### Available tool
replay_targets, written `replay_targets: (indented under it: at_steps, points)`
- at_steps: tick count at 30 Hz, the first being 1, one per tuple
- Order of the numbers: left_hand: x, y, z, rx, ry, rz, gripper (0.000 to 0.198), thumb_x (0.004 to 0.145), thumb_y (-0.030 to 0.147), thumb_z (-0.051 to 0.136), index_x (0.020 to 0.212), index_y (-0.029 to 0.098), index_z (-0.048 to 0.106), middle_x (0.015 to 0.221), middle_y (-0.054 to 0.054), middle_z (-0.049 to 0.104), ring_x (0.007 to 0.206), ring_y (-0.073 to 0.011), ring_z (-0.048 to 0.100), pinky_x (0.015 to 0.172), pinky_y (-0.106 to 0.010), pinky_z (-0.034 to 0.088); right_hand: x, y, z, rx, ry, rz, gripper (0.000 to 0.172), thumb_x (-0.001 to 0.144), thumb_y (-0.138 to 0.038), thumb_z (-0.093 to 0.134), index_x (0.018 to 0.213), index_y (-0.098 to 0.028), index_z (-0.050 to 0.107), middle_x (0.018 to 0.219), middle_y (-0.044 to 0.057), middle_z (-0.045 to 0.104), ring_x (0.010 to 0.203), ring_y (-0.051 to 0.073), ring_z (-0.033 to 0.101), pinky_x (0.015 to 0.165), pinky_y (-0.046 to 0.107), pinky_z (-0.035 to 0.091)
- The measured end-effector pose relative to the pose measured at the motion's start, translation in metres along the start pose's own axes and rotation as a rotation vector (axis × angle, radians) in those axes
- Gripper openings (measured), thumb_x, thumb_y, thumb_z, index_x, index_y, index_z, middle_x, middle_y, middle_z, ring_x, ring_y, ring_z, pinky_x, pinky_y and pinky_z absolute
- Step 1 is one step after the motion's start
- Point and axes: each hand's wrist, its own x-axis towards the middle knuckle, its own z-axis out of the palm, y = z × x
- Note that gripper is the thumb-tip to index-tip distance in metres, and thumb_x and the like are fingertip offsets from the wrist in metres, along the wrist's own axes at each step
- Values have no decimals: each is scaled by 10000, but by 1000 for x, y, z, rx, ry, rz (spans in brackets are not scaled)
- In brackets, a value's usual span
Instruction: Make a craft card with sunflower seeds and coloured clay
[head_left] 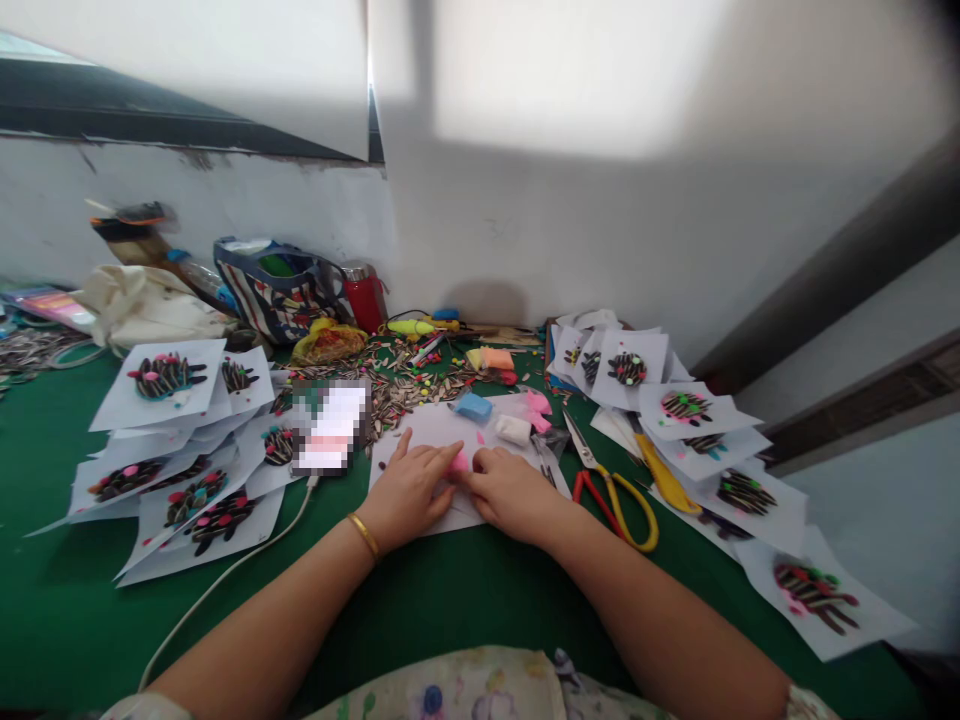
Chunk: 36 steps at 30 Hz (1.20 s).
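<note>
Both my hands meet over the white paper [397, 430] on the table. A small lump of bright pink clay [460, 462] shows between their fingertips. My left hand [414, 490], with a gold bangle at the wrist, has its index finger and thumb at the clay while another finger sticks out. The fingers of my right hand [511, 492] are curled in against the clay's other side, their tips partly hidden. Beyond them on the paper lie a blue clay block [474, 406], a white clay block [513, 430] and a larger pink clay piece [538, 408].
Scissors [604, 480] with red and yellow handles lie right of the paper. Seed-decorated cards are stacked at left [161, 385] and right [690, 405]. A phone [330, 425] trails a white cable [247, 555]. Loose seeds [397, 385], a bag [277, 290] and a red flask [364, 297] stand behind.
</note>
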Motion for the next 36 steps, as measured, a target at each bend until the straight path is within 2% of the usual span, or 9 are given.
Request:
replay_targets:
  at_steps: [4,8,13,19,22,26,30,33,36]
  points:
    - [1,-17,0,-143,212,-108,457,903,161,394,1357,201,426,1244,-93,606,1078,-183,610,1139,-473,306,0,7,2,35,47,32,479,912,-223,498,1389,-223,454,1070,97,569,930,200,520,795,312,411]
    - [2,-41,-7,-102,414,-246,350,924,210,395,1244,180,533,1147,-101,633,1076,-220,592,971,-412,476,1,13,2,6,46,92,438,894,-308,562,1308,-171,521,1106,122,573,992,231,522,846,344,418]
    - [1,-55,-10,91,224,-335,296,913,291,439,1069,165,657,1010,-104,673,956,-249,624,865,-394,502,3,15,1,-10,5,99,479,832,-400,662,1244,-173,568,1131,125,572,1021,254,521,881,376,412]
    - [5,-52,1,54,108,-432,403,873,284,496,1241,147,586,962,-92,682,862,-222,640,768,-338,495,3,18,2,8,6,103,502,806,-384,697,1251,-191,566,1152,124,570,1034,259,528,889,374,412]
    - [8,-50,2,-97,92,-530,465,837,298,526,1279,158,562,859,-49,685,757,-204,632,672,-304,472,3,18,5,35,24,108,547,795,-377,708,1284,-206,535,1178,120,563,1059,263,530,902,375,416]
    - [9,-49,-8,-336,166,-584,249,787,377,577,891,179,688,781,-28,671,738,-200,613,662,-287,444,2,19,8,102,102,177,572,771,-380,727,1271,-200,518,1171,118,564,1072,272,540,903,391,438]
    - [9,-44,-25,-756,356,-603,249,787,434,602,760,186,588,650,24,571,581,-135,530,535,-237,393,3,24,7,226,390,256,528,782,-363,713,1237,-187,511,1153,133,556,1099,283,524,946,438,433]
    - [12,-35,-36,-1101,456,-623,283,765,440,656,841,180,574,644,40,561,502,-98,491,471,-205,377,4,28,4,489,568,326,704,771,-434,710,1361,-195,407,1270,162,504,1112,280,527,943,448,443]
    - [19,-20,-42,-1249,483,-651,291,727,408,714,817,171,571,593,51,542,444,-74,455,418,-180,349,6,27,2,914,438,310,699,769,-535,673,1347,-214,449,1245,134,562,1043,258,578,828,386,492]
